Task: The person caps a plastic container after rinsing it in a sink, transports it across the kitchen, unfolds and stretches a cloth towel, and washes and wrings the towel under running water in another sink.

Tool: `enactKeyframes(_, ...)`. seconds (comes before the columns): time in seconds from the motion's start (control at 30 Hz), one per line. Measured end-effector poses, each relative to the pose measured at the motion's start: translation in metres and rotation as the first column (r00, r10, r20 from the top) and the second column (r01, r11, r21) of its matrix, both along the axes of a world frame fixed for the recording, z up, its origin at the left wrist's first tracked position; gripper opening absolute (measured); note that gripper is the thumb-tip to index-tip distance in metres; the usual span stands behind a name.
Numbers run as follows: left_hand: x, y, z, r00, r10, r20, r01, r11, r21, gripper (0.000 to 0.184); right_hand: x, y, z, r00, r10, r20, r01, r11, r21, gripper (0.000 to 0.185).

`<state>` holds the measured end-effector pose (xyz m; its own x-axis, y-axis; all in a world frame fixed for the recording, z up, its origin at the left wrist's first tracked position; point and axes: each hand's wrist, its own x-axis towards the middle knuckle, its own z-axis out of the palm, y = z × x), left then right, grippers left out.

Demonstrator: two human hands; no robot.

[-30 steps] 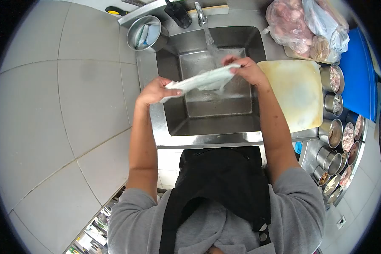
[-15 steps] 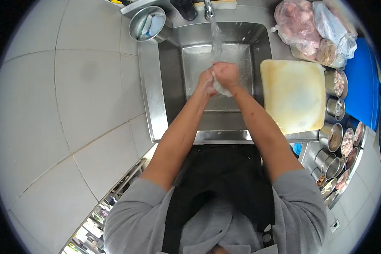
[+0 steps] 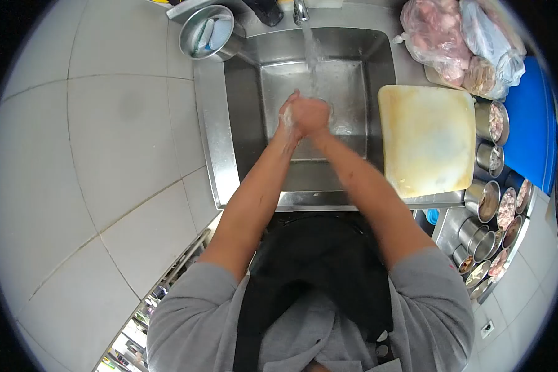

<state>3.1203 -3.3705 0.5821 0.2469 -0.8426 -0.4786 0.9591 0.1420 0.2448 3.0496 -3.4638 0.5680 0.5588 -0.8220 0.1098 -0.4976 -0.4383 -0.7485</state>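
Observation:
Both hands are pressed together over the steel sink (image 3: 347,170), just below the running water (image 3: 311,53) from the faucet (image 3: 300,11). My left hand (image 3: 289,118) is closed, with a bit of white cloth (image 3: 287,116) showing at its fingers. Against it, my right hand (image 3: 312,115) is wrapped tightly round the same bunched cloth, most of which is hidden between the palms. Water splashes on the sink bottom beside my right hand.
A steel pot (image 3: 208,34) with sponges stands at the sink's back left corner. Right of the sink lies a cutting board (image 3: 426,141). Beyond it are bags of meat (image 3: 434,38), a blue container (image 3: 530,127) and several metal pots (image 3: 482,201).
The cloth was stretched between my hands a second ago; now it is bunched up and squeezed between them. Since the middle frame, the hands have shifted slightly left.

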Motion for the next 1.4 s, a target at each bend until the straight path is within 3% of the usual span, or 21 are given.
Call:
enactKeyframes(0.1,0.021,-0.014,-0.02,0.979,-0.171,0.107,0.139,0.956,0.259,0.036,-0.004,-0.035,-0.013,0.984,-0.082,-0.158,0.109,0.979,0.172,0.044)
enactKeyframes(0.13,0.044,-0.01,-0.027,0.57,-0.68,0.462,0.362,0.712,0.601,0.045,-0.006,-0.047,-0.013,0.982,0.104,-0.155,-0.078,0.983,0.168,0.051)
enactKeyframes(0.17,0.061,-0.005,-0.034,-0.135,-0.907,0.398,0.233,0.361,0.903,0.056,-0.005,-0.055,-0.016,0.946,0.287,-0.152,-0.262,0.951,0.166,0.059)
enactKeyframes(0.2,0.07,-0.001,-0.044,-0.416,-0.814,0.406,0.2,0.353,0.914,0.068,0.003,-0.061,-0.033,0.917,0.387,-0.1,-0.322,0.864,0.386,0.063)
enactKeyframes(0.3,0.052,0.004,-0.021,-0.199,-0.529,0.825,0.296,0.77,0.565,0.063,0.017,-0.061,-0.013,0.767,0.642,0.017,-0.546,0.638,0.543,0.044)
enactKeyframes(0.37,0.056,0.001,-0.008,-0.172,-0.706,0.687,0.215,0.654,0.726,0.057,0.009,-0.076,0.011,0.723,0.691,-0.021,-0.59,0.633,0.501,0.042)
enactKeyframes(0.53,0.087,0.022,0.045,0.599,-0.419,0.682,0.265,0.908,0.324,0.041,-0.053,-0.109,0.015,0.53,0.815,-0.233,-0.742,0.579,0.338,0.038)
enactKeyframes(0.57,0.093,0.03,0.043,0.604,-0.422,0.676,0.263,0.906,0.33,0.041,-0.06,-0.118,0.036,0.549,0.797,-0.251,-0.702,0.603,0.379,0.038)
enactKeyframes(0.63,0.117,0.034,0.038,-0.117,-0.741,0.661,0.338,0.596,0.728,0.046,-0.065,-0.128,0.042,0.564,0.779,-0.275,-0.665,0.625,0.408,0.039)
enactKeyframes(0.7,0.128,0.043,0.007,-0.196,-0.747,0.635,0.419,0.522,0.743,0.05,-0.071,-0.122,0.021,0.657,0.169,0.734,-0.637,0.646,0.421,0.033)
enactKeyframes(0.77,0.113,0.043,-0.015,0.71,-0.364,0.603,0.387,0.917,0.099,0.054,-0.053,-0.103,-0.008,0.485,-0.137,0.864,-0.762,0.419,0.494,0.035)
enactKeyframes(0.8,0.082,0.026,-0.002,0.906,-0.106,0.41,0.165,0.98,-0.112,0.059,-0.04,-0.085,-0.026,0.317,-0.476,0.821,-0.88,0.177,0.442,0.038)
enactKeyframes(0.83,0.066,0.007,-0.014,0.906,-0.105,0.409,0.165,0.98,-0.114,0.059,-0.027,-0.05,-0.024,0.413,-0.155,0.898,-0.736,0.524,0.429,0.032)
enactKeyframes(0.87,0.055,-0.01,-0.033,0.985,-0.053,0.164,0.068,0.994,-0.087,0.058,-0.014,-0.015,-0.021,0.78,0.172,0.601,-0.35,0.917,0.192,0.027)
enactKeyframes(0.9,0.043,-0.018,-0.048,0.996,0.019,-0.09,-0.022,0.999,-0.031,0.056,0.0,0.021,-0.018,0.948,0.083,0.307,-0.056,0.994,-0.098,0.024)
enactKeyframes(0.97,0.014,-0.019,-0.06,0.988,-0.053,0.143,0.027,0.983,0.182,0.044,0.005,0.037,-0.002,0.915,0.224,0.335,-0.067,0.904,-0.422,0.023)
enactKeyframes(1.03,-0.003,-0.016,-0.068,0.923,-0.174,0.342,0.025,0.916,0.399,0.035,-0.008,0.016,-0.021,0.855,0.386,-0.347,-0.459,0.874,-0.158,0.021)
enactKeyframes(1.13,-0.007,-0.012,-0.081,0.944,-0.318,0.083,0.239,0.837,0.492,0.027,-0.011,-0.009,-0.071,0.949,0.265,-0.171,-0.284,0.954,-0.097,0.022)
enactKeyframes(1.2,-0.007,0.004,-0.097,0.917,-0.219,0.334,0.113,0.944,0.31,0.031,0.001,0.017,-0.125,0.947,0.226,-0.23,-0.265,0.952,-0.156,0.017)
enactKeyframes(1.3,0.007,-0.018,-0.067,0.974,-0.227,-0.013,0.226,0.958,0.178,0.038,-0.013,0.005,-0.116,0.958,0.158,-0.239,-0.185,0.978,-0.093,0.029)
enactKeyframes(1.4,-0.002,-0.018,-0.033,0.955,-0.176,0.239,0.036,0.867,0.498,0.042,-0.019,-0.016,-0.091,0.972,0.034,-0.234,-0.036,0.999,-0.005,0.047)
